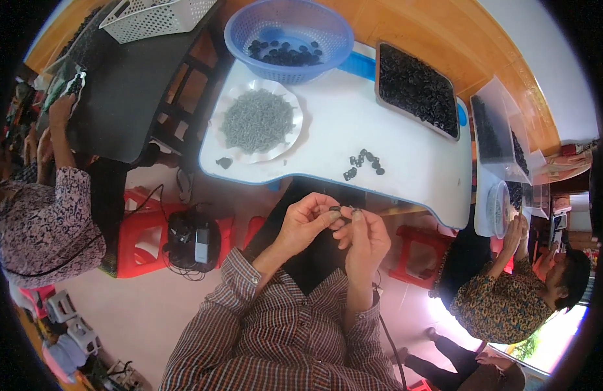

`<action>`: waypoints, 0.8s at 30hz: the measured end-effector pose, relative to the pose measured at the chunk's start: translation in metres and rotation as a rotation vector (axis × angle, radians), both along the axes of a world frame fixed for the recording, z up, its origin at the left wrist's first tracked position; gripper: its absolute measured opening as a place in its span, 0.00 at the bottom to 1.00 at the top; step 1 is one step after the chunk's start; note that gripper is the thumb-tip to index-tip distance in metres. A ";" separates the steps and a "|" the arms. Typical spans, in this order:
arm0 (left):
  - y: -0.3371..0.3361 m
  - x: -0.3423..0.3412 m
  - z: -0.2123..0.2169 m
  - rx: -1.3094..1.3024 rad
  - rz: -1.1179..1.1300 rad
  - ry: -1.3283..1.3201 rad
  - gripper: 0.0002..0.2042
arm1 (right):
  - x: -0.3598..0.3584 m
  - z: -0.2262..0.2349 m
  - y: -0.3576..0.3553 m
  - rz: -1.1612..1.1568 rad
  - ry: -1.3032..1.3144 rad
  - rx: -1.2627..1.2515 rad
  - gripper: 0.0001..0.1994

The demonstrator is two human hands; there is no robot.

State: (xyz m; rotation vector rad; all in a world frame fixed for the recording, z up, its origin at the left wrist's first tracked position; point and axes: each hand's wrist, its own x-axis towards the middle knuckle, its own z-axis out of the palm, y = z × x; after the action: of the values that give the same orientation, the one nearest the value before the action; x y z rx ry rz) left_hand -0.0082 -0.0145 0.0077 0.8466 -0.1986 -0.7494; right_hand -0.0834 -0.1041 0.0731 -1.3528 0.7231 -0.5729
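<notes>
Fingers, left hand point(306, 221): thumb and forefinger pressed together on a small dark part point(335, 209), the other fingers curled in loosely.
Fingers, right hand point(365, 236): thumb and forefinger tips closed at the same small dark part, meeting the left fingertips; whether they grip a second piece cannot be told.
Position of the held part: in the air just in front of the near edge of the white worktop point(406, 169), above the lap, between the two hands.
Near edge: blue-trimmed rim of the worktop curves just beyond the fingertips; open room lies below it, on both sides of the forearms in checked sleeves.
Loose pieces point(364, 163): small cluster of dark parts on the worktop, near the edge and just beyond the hands.
White plate point(258, 120): scalloped, heaped with grey pins, toward the left end; one dark scrap point(224, 162) just beside it at the left corner.
Blue basket point(289, 38): far edge, with dark parts in its bottom.
Dark tray point(417, 88): far right, filled with black parts, close to the right edge.
Surroundings: red stools point(140, 244) on the floor to the left and right; other people seated at each side, well apart from the hands.
</notes>
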 end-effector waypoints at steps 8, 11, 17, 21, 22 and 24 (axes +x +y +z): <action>0.002 0.001 -0.006 0.125 0.036 -0.230 0.08 | 0.000 -0.004 -0.001 0.001 0.013 0.029 0.07; 0.002 0.001 0.002 0.104 0.041 -0.225 0.12 | 0.000 -0.006 -0.002 -0.001 0.014 0.014 0.07; 0.005 0.004 -0.003 -0.078 -0.092 0.194 0.14 | -0.003 -0.007 -0.005 -0.012 -0.020 0.005 0.06; 0.006 0.005 -0.003 -0.130 -0.069 0.192 0.15 | -0.003 -0.009 -0.004 0.003 -0.035 -0.008 0.06; 0.006 0.005 -0.003 -0.123 -0.074 0.179 0.15 | -0.003 -0.008 -0.003 -0.001 -0.030 -0.010 0.06; 0.006 0.005 -0.003 -0.117 -0.079 0.167 0.16 | -0.003 -0.006 -0.004 0.015 -0.020 -0.012 0.06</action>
State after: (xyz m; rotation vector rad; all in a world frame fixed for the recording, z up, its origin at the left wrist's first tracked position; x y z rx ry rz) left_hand -0.0035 -0.0082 0.0045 0.6647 -0.1264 -0.8697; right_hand -0.0867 -0.1084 0.0672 -1.3609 0.6933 -0.5794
